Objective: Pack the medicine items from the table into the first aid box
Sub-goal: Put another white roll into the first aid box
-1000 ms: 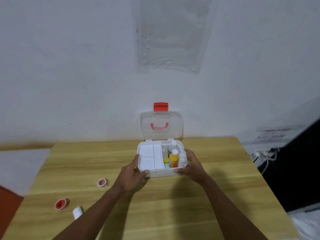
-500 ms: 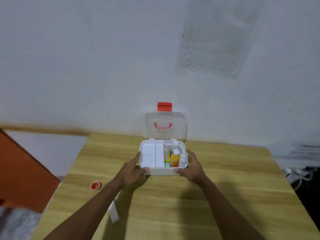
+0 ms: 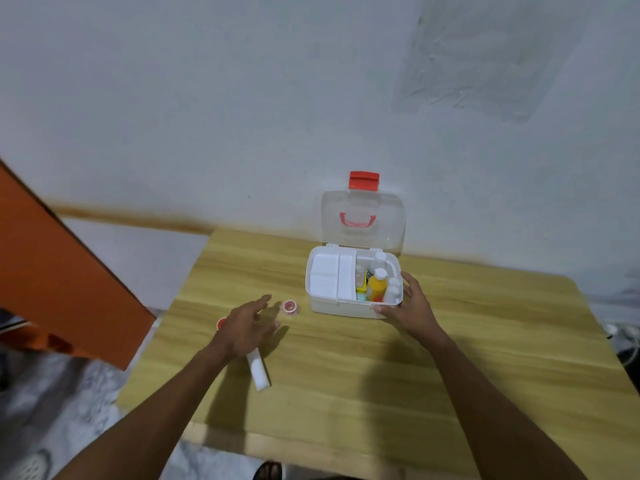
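The white first aid box (image 3: 343, 308) stands open on the wooden table (image 3: 381, 375), its clear lid (image 3: 362, 220) with red latch upright. A white divider tray fills its left part; an orange bottle (image 3: 376, 287) and white bottles stand at its right. My right hand (image 3: 410, 306) grips the box's front right corner. My left hand (image 3: 247, 325) hovers open over the table left of the box. A red-and-white tape roll (image 3: 289, 307) lies just beyond its fingertips, another red roll (image 3: 221, 322) peeks out at its left, and a white roll (image 3: 259, 370) lies under the wrist.
An orange panel (image 3: 52, 282) stands left of the table. The white wall runs right behind the box. The table's near edge (image 3: 277, 445) is close to me, with patterned floor below and a sandal at the bottom edge.
My left hand has let go of the box's left side and moved left over the tape rolls. My right hand stays on the box. The view has turned left.
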